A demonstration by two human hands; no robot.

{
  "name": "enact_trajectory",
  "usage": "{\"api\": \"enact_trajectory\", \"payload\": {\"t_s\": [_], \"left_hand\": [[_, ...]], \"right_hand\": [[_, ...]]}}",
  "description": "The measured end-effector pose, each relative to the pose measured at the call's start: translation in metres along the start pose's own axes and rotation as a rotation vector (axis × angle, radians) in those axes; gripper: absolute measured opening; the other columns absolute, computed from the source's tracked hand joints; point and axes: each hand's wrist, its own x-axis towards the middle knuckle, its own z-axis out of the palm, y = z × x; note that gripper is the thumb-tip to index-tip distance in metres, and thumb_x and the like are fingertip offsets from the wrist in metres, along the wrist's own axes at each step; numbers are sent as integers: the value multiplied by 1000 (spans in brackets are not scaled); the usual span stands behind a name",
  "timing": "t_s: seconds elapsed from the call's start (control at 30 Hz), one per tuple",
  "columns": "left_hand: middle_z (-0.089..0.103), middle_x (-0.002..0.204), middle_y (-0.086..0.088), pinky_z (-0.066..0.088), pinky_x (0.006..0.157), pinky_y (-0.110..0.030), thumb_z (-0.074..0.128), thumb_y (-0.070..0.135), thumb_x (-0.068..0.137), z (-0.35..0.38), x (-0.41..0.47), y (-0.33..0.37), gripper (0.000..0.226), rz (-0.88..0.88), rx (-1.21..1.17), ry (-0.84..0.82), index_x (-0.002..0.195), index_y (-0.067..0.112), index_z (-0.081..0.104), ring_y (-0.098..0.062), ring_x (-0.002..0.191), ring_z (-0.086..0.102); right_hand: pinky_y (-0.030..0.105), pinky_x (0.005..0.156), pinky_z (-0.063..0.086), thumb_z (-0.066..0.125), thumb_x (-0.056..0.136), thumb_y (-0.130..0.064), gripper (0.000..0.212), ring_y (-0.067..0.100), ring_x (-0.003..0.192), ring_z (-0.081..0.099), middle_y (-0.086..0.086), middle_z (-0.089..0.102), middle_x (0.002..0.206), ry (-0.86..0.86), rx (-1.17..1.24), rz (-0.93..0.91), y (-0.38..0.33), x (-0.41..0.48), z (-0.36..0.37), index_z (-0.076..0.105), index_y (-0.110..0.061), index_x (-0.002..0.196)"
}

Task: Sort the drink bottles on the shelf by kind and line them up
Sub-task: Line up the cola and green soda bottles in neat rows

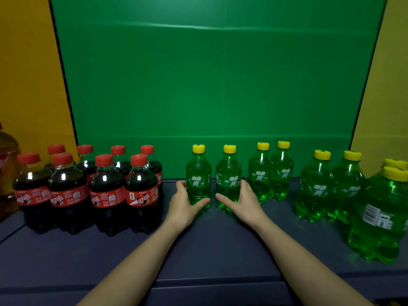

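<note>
Several dark cola bottles point(106, 191) with red caps stand packed in two rows on the left of the dark shelf point(209, 250). Several green soda bottles with yellow caps stand to the right. My left hand point(184, 203) grips one green bottle point(198, 175) near its base. Right beside it stands a second green bottle point(228, 175), which my right hand point(241, 203) grips low down. Both bottles are upright at the middle of the shelf. Another pair of green bottles point(270, 173) stands further back right, and more green bottles point(331, 186) stand at the right edge.
A green backdrop point(220, 85) closes the back of the shelf, with yellow panels point(28, 85) on both sides. A large amber bottle point(6, 173) stands at the far left edge. One big green bottle point(379, 217) stands closest at the right front.
</note>
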Motion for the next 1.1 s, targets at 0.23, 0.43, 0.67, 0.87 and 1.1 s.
{"api": "enact_trajectory", "payload": {"t_s": [0.23, 0.43, 0.67, 0.87, 1.1], "left_hand": [[55, 129, -9, 41, 100, -32, 75, 23, 75, -2, -1, -1, 71, 32, 7, 0, 131, 8, 34, -22, 118, 51], [56, 128, -11, 42, 100, -36, 76, 24, 74, -2, 0, -2, 72, 25, 30, 26, 130, 5, 35, -24, 118, 53], [46, 134, -15, 34, 103, -31, 76, 24, 74, -2, -4, 4, 78, 31, 132, 77, 133, 1, 32, -26, 126, 44], [51, 105, -11, 36, 88, -22, 54, 15, 81, -9, -34, 37, 30, 591, 165, 356, 109, 9, 46, -18, 101, 46], [30, 143, -7, 23, 109, -19, 49, 23, 90, 67, -46, 72, 50, 611, 171, -107, 134, 7, 32, -16, 135, 28]], "right_hand": [[6, 78, 32, 57, 90, -20, 72, 15, 111, 44, 6, 44, 133, -83, 62, -19, -3, -5, -3, 13, -12, 145], [25, 107, 21, 54, 92, -28, 81, 21, 140, 23, 9, 21, 154, -134, 63, -18, -8, -6, 4, -2, -12, 147], [23, 107, 22, 54, 91, -34, 74, 20, 138, 28, 7, 25, 152, -123, 23, -29, -11, -13, -1, 11, -11, 147], [29, 90, 41, 46, 94, -9, 19, 18, 98, 50, 9, 51, 108, 299, 70, -98, 6, -20, -29, 50, -1, 111], [28, 111, 15, 37, 97, -7, 50, 28, 140, 21, 19, 24, 149, 434, 59, 31, 29, -15, -57, 20, 1, 142]]}}
